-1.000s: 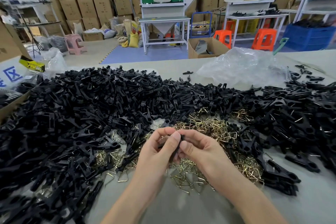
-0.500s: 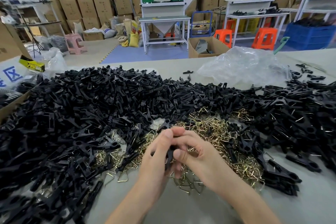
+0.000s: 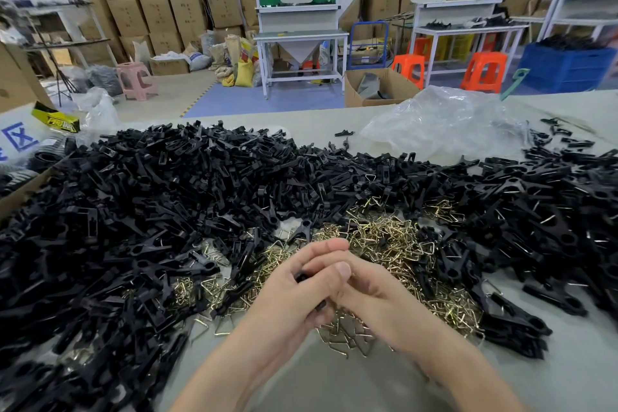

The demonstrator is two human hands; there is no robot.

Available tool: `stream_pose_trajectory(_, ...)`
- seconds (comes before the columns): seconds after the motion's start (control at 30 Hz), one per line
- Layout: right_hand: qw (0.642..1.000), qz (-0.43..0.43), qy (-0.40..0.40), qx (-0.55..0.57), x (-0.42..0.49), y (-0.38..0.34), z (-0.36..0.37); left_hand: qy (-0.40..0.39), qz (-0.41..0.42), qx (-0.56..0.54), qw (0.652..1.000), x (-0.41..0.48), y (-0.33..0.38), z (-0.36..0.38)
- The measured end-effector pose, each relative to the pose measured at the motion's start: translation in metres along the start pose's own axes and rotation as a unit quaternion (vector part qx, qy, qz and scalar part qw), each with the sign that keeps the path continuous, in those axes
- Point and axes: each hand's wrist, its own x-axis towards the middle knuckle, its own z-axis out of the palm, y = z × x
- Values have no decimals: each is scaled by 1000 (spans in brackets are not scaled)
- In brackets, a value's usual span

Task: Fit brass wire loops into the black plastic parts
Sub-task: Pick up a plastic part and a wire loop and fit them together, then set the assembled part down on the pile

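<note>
The two hands have drawn in tighter than they were a second ago: then the thumbs met over a part with the fingers fanned a little, and now the left hand point(image 3: 291, 291) and right hand point(image 3: 381, 301) are pressed close against each other, fingers curled round one black plastic part point(image 3: 301, 277). Only slivers of it show between them. They have also sunk nearer the counter point(image 3: 334, 385), just above the near edge of the heap of brass wire loops point(image 3: 394, 244). I read this as the squeeze that seats a loop in the part, though from here I cannot tell whether a loop is in there at all. The big pile of black parts point(image 3: 150, 211) all around looks untouched, so plenty of work remains.
</note>
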Motion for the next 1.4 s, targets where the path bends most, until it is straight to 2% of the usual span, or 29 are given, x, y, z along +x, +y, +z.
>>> stream_pose_trajectory(0.13,979,61,-13,194,8,4,9,12,14,-30,999,0,-2,2)
stream_pose_trajectory(0.2,974,64,-15,219,10,7,15,26,19,-24,999,0,-3,4)
stream_pose_trajectory(0.33,991,53,30,121,6,13,21,54,30,44,997,-1,-6,9)
stream_pose_trajectory(0.47,992,57,50,101,7,16,23,77,33,90,992,0,-6,9)
stream_pose_trajectory(0.73,994,51,54,85,8,16,22,79,32,94,992,2,-6,8)
stream_pose_trajectory(0.83,995,51,37,71,6,9,21,81,19,50,995,2,-5,9)
stream_pose_trajectory(0.93,998,41,-16,45,4,2,17,66,3,10,998,-1,0,6)
stream_pose_trajectory(1.13,998,35,-27,-35,0,-4,10,1,-14,24,1000,-5,-1,-4)
stream_pose_trajectory(1.2,999,33,-12,7,-1,-6,7,-3,-11,24,1000,-2,-2,-4)
stream_pose_trajectory(1.27,999,20,31,0,0,-7,2,14,-4,10,1000,3,-3,-4)
stream_pose_trajectory(1.33,993,5,121,0,4,-16,-10,56,-4,6,998,8,-4,-6)
stream_pose_trajectory(1.4,965,-7,227,131,15,-31,-40,81,4,9,997,10,-7,-11)
